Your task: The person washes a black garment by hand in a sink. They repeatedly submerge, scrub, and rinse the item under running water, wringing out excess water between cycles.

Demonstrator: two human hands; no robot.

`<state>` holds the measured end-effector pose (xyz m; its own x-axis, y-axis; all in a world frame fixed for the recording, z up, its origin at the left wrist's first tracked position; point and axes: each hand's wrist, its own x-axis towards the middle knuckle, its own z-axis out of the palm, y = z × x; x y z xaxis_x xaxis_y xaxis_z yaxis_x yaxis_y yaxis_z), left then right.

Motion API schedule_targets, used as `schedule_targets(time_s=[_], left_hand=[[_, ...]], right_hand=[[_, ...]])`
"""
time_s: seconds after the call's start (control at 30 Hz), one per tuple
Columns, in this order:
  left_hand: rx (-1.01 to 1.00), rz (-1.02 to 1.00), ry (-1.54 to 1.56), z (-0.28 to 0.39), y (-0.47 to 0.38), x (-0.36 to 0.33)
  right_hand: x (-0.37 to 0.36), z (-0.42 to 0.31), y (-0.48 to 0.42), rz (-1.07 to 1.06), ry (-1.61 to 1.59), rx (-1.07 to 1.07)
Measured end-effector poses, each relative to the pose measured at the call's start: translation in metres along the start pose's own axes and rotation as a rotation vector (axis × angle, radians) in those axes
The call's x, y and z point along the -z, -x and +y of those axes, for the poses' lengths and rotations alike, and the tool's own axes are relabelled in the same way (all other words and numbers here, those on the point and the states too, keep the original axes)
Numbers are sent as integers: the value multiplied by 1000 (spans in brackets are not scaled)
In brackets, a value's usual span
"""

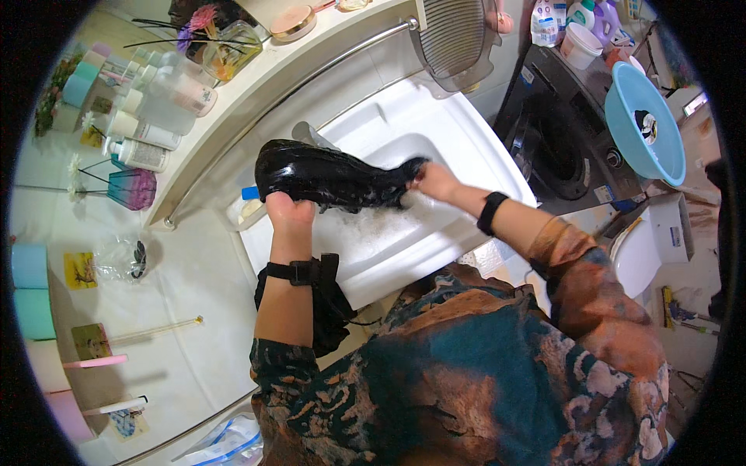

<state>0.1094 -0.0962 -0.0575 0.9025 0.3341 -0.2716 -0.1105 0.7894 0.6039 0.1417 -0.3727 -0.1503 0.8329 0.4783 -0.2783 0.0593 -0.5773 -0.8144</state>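
Note:
A soaked black garment [326, 175], shiny with water, is stretched between my two hands above a white washbasin [373, 285]. My left hand [289, 211] grips its lower left edge, with the fingers hidden beneath the cloth. The bunched right end is held in my right hand [432, 182], which looks slightly blurred. Sudsy water [373, 233] lies in the basin under the cloth. The grey faucet [312, 135] shows partly behind the garment.
Behind the basin runs a curved shelf with a metal rail [303, 105], carrying several bottles [175, 99]. Soap [250, 211] sits at the basin's left corner. To the right stand a dark washing machine [553, 140], a blue plastic tub [644, 128] and a toilet [641, 250].

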Motion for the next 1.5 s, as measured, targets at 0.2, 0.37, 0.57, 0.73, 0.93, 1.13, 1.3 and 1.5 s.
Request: schedule_targets(time_s=[0.2,0.37,0.57,0.73,0.93,1.13,1.3,1.5], left_hand=[[155,-26,-32,-6,20,-25],[112,-286,-66,4,45,-9],[352,444,42,-9,63,67],[596,335,180,-6,80,79],[600,-137,230,-32,60,62],[525,53,148,-42,53,54],[522,138,-37,-41,55,32],[-101,-339,-726,-42,65,29]], right_hand=[[-105,-39,-4,237,-68,204],[-110,-56,-41,337,-468,289],[-94,-79,-64,245,-1116,226],[-71,-101,-59,96,-749,500],[-69,-124,-42,-100,-548,721],[-80,-129,-36,-40,-1212,262],[-72,-99,-47,-201,-1641,-96],[-75,-48,-43,-276,-1386,-304]])
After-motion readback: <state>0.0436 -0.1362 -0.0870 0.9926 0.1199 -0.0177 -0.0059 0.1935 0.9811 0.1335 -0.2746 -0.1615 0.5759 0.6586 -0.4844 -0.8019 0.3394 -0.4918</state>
